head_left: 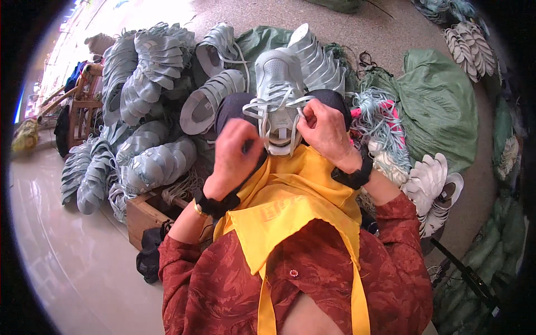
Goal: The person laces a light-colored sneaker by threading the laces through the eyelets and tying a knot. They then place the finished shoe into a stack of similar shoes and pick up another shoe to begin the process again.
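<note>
A pale grey shoe upper (pixel 281 70) rests between my knees, toe pointing away, its white shoelace (pixel 273 100) threaded through the eyelets with loops standing out at the sides. On the right side of the shoe, my right hand (pixel 328 129) pinches the shoelace between thumb and fingers. My left hand (pixel 237 151) is beside the heel on the left, slightly blurred, its fingers curled closed; whether lace is inside them is hidden. A yellow apron (pixel 301 195) covers my lap just below the heel opening.
Stacks of pale grey shoe uppers (pixel 159 162) pile up at the left, more (pixel 318 58) beyond my knees. Right of me lie a bundle of light blue laces (pixel 375 114), a green sack (pixel 438 106) and white uppers (pixel 427 181). A wooden box (pixel 139 220) stands by my left arm.
</note>
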